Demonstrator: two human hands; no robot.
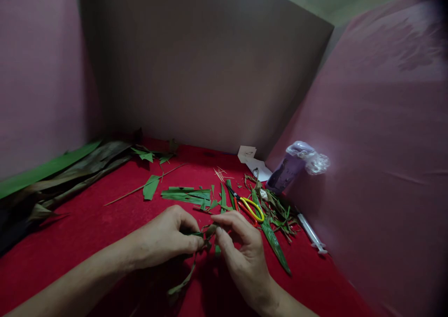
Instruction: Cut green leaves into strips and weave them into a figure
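Observation:
My left hand [168, 237] pinches a green piece of leaf between thumb and fingers, low over the red cloth. Close beside it, my right hand [243, 251] has thumb and forefinger closed on a dry, brownish leaf strip [210, 230] that meets the green piece. A loose end of withered leaf [182, 283] hangs down beneath my left hand. Just beyond the hands lie cut green leaf strips [187, 196]. Scissors [247, 205] with red and yellow handles rest past my right hand, their blades slightly apart.
Wooden toothpicks [220, 173] lie behind the scissors. A heap of leaf scraps [280, 214] spreads on the right, near a purple plastic-topped container [287, 170] and a syringe [311, 233]. Long leaves [80, 168] line the left edge. Pink walls [385, 144] flank the red cloth [122, 205].

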